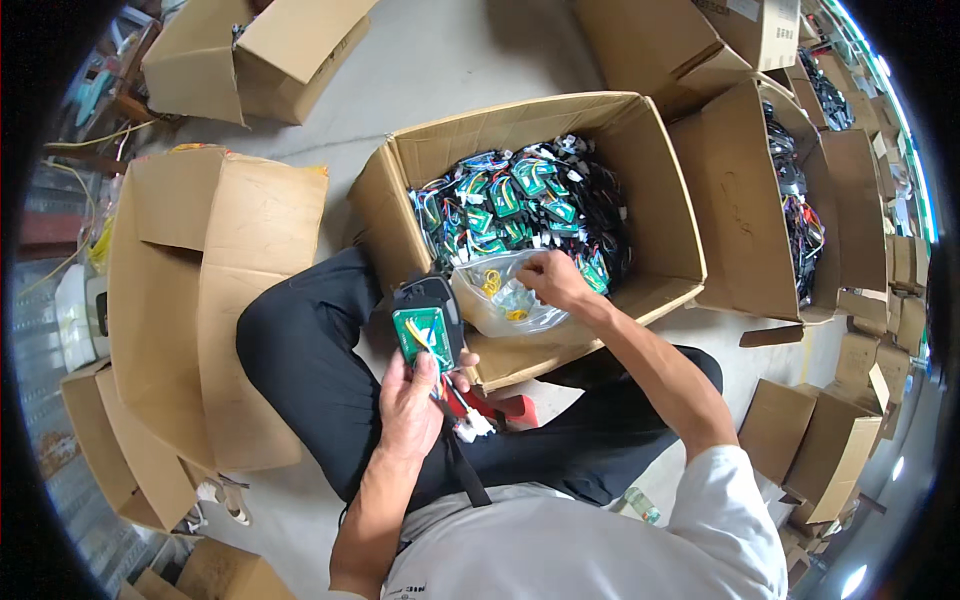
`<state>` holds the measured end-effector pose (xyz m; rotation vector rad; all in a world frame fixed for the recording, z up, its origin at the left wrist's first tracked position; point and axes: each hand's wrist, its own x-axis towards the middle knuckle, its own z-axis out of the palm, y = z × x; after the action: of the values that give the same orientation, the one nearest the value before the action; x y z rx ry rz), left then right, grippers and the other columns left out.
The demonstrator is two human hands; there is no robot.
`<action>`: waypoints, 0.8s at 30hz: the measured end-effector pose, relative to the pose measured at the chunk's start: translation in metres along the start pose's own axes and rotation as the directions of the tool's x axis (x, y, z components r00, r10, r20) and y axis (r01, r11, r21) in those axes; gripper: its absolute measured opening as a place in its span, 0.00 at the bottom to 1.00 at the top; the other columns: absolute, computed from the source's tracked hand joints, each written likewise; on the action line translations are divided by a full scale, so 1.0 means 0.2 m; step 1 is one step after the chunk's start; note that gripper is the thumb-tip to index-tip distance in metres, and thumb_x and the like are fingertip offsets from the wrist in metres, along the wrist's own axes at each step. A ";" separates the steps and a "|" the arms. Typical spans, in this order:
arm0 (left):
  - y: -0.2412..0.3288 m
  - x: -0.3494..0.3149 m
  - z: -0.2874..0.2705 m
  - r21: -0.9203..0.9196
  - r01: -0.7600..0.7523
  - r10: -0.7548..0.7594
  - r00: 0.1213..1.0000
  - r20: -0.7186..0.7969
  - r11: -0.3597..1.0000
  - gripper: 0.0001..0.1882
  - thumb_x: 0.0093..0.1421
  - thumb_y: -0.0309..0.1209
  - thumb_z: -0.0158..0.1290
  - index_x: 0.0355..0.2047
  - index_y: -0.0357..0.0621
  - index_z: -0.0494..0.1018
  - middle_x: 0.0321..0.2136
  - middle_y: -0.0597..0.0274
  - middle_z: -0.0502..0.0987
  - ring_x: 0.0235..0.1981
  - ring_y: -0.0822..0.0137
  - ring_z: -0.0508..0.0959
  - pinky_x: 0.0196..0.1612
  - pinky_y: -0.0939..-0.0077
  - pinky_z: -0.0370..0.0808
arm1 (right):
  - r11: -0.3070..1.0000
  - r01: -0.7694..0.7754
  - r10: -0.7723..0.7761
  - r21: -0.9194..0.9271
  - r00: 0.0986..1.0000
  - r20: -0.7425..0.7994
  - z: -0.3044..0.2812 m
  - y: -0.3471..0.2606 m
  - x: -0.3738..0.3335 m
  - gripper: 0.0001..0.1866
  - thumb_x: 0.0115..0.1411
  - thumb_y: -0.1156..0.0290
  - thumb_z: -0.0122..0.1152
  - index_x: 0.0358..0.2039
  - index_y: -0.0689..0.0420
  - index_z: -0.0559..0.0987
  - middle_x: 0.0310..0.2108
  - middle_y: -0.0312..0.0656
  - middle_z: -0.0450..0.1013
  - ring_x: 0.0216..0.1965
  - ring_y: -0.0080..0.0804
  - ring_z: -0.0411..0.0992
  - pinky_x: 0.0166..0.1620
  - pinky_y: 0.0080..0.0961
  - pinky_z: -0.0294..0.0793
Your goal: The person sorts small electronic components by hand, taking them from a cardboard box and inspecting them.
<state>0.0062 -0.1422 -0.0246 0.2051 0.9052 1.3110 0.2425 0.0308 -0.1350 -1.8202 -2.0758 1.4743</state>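
My left hand (408, 408) is closed round a green circuit board (408, 326) with a black plastic housing (440, 290) behind it. The thumb presses on the board's lower part. Coloured wires trail below it to white connectors (474, 427). My right hand (550, 278) reaches into a clear plastic bag (478, 312), its fingers drawn together; what they pinch, if anything, is hidden. Small yellow pieces (491, 282) lie in the bag, which sits at the near side of a large open carton (665, 190). Many wired green boards (505, 195) and black cables (603, 215) fill that carton.
A tall open carton (250, 330) stands left of my knee. Further cartons stand at the upper left (280, 60) and right (725, 190), some with cables inside. Something red (518, 412) lies between my legs. A plastic bottle (643, 505) lies on the floor by my right side.
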 end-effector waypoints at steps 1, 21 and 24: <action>-0.02 0.02 0.02 -0.069 0.037 -0.033 0.998 0.054 0.997 0.21 0.72 0.35 0.44 0.62 0.40 0.62 0.61 0.49 0.69 0.46 0.56 0.80 0.39 0.67 0.78 | 0.996 -0.013 0.013 0.088 1.000 0.003 -0.09 -0.14 -0.15 0.13 0.63 0.65 0.63 0.36 0.63 0.83 0.21 0.40 0.76 0.25 0.24 0.75 0.29 0.27 0.73; 0.16 0.00 0.08 0.034 -0.010 -0.005 0.913 0.407 0.999 0.24 0.65 0.47 0.55 0.46 0.37 0.68 0.34 0.61 0.68 0.25 0.71 0.69 0.25 0.78 0.66 | -0.040 0.228 -0.072 0.973 0.971 -0.230 -0.10 -0.26 -1.04 0.25 0.73 0.53 0.44 0.55 0.61 0.75 0.53 0.48 0.75 0.52 0.34 0.74 0.58 0.34 0.73; 0.08 -0.04 0.10 -0.175 0.163 -0.065 0.884 0.464 0.971 0.28 0.62 0.49 0.59 0.48 0.38 0.68 0.36 0.59 0.69 0.24 0.68 0.72 0.22 0.77 0.67 | 0.466 0.237 -0.126 0.852 0.971 -0.201 0.04 -0.48 -1.01 0.26 0.72 0.56 0.50 0.58 0.66 0.71 0.51 0.45 0.75 0.51 0.29 0.74 0.56 0.30 0.73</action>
<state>0.0085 -0.1374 0.0019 0.2767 0.3691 1.1686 0.2296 -0.1200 0.0301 -1.1446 -0.9930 1.7961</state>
